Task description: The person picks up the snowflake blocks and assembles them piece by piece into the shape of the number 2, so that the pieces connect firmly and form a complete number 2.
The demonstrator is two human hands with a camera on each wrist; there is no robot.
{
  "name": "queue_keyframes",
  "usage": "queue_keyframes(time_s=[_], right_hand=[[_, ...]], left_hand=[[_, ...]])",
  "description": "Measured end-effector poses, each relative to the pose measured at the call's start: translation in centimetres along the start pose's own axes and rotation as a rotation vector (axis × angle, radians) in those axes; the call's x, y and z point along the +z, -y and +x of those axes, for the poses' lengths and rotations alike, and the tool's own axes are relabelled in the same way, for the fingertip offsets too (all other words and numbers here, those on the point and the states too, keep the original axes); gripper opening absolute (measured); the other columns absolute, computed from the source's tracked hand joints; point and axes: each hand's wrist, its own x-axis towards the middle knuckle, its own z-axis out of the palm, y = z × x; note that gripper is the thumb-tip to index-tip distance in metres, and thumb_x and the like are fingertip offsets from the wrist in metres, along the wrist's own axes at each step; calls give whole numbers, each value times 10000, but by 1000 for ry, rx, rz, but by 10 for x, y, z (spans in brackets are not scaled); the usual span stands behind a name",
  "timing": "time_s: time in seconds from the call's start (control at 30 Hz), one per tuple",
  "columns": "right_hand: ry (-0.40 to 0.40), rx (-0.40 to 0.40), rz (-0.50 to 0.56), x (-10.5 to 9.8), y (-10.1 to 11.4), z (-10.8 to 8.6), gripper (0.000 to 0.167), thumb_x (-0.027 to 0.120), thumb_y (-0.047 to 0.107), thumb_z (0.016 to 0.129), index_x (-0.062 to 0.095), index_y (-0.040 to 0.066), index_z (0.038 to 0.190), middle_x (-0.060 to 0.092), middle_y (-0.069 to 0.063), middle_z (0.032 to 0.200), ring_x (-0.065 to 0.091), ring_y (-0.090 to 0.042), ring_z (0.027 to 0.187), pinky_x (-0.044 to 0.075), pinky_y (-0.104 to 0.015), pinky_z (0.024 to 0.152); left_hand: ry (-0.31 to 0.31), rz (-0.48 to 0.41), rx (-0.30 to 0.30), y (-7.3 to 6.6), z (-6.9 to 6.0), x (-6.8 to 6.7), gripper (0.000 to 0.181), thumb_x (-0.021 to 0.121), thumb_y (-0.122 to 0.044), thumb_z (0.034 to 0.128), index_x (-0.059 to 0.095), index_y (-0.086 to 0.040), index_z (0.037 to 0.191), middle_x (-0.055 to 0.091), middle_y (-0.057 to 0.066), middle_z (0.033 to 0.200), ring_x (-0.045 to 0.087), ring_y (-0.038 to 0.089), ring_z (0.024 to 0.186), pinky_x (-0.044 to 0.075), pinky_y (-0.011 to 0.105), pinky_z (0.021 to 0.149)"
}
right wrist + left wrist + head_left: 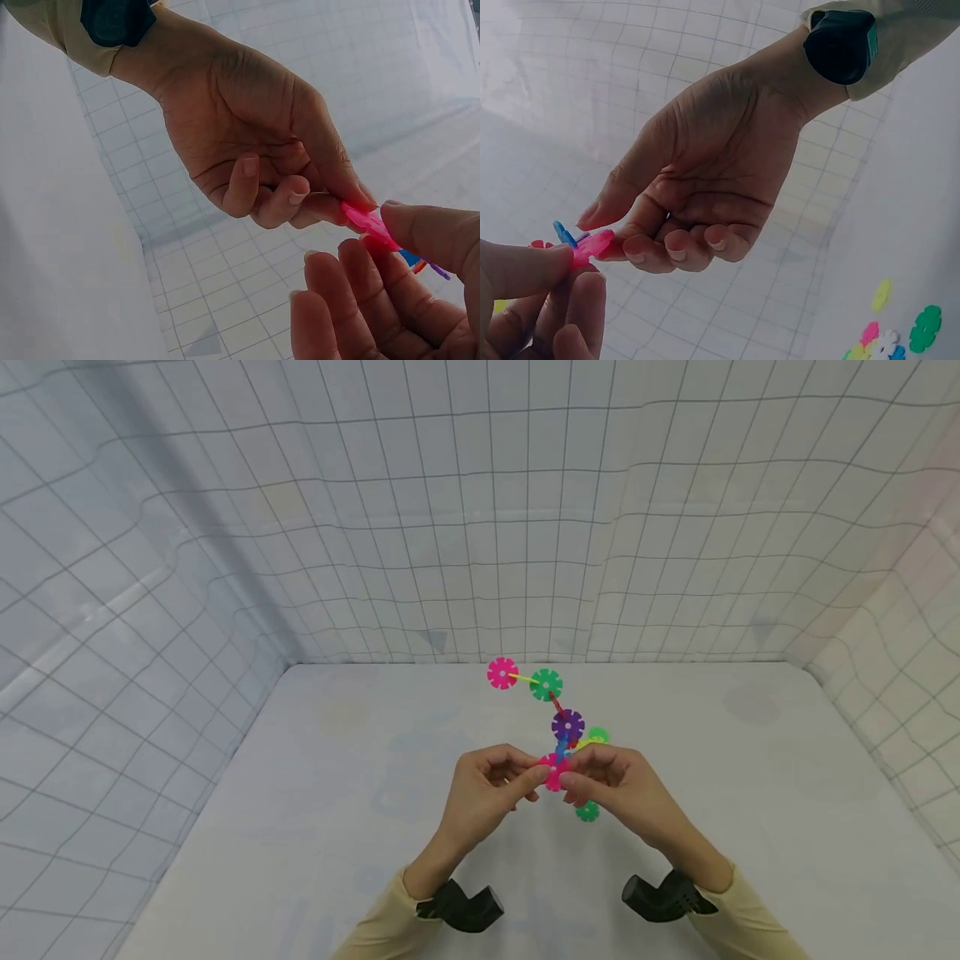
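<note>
- Pinches the pink disc (555,783) between the fingers of the left hand (486,783) at one edge and those of the right hand (619,783) at the opposite edge.
- Links onward from there to a purple disc (567,726), a green disc (546,685) and a second pink disc (502,673), nearest the far edge.
- Leaves wide room left and right, well inside both side edges.
- Spreads below as white bench (315,827), backed and flanked by grid-lined sheeting (502,535).

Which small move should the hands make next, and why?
Perhaps press the pink disc gently against the blue piece: the left hand and right hand hold its opposite edges, and the blue piece meets it edge-on. Whether they are fully joined, I cannot tell.
</note>
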Motion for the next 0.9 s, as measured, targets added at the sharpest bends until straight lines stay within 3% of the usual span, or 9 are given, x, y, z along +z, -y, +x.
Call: queue_keyframes(time_s=[0.27,0.47,0.57,0.73,0.9], right_hand=[[-26,-86,-37,-7,-1,0,103,663,89,893,650,5,951,662,-128,795,638,-267,680,543,-386,612],[-113,-112,-87,-20,-4,3,99,656,88,899,646,7,956,667,-132,826,637,-245,690,543,-367,618],[-157,-119,-98,-25,-5,5,105,648,80,904,636,-8,959,662,-142,827,635,-228,690,542,-349,621],[-199,-126,-85,-31,-6,6,119,634,64,911,615,-30,982,635,-194,826,619,-250,673,540,-310,622],[-218,-145,-69,-34,-5,5,122,608,54,926,595,-35,1010,619,-191,843,617,-295,707,544,-303,611]], left_hand=[[27,-49,-8,9,0,10,101,697,-74,864,724,-7,934,681,166,772,650,195,595,454,246,442],[12,5,-37,33,6,14,161,654,-187,913,721,-45,952,690,121,786,643,326,678,502,320,478],[14,129,-77,55,10,15,205,651,-257,916,726,-69,947,693,113,808,633,329,715,515,332,518],[68,450,-149,90,13,16,171,683,-275,889,737,-125,951,686,-33,841,609,131,780,484,262,630],[125,624,-186,107,17,17,230,724,-271,845,714,-85,981,635,-27,890,560,151,817,467,297,716]])
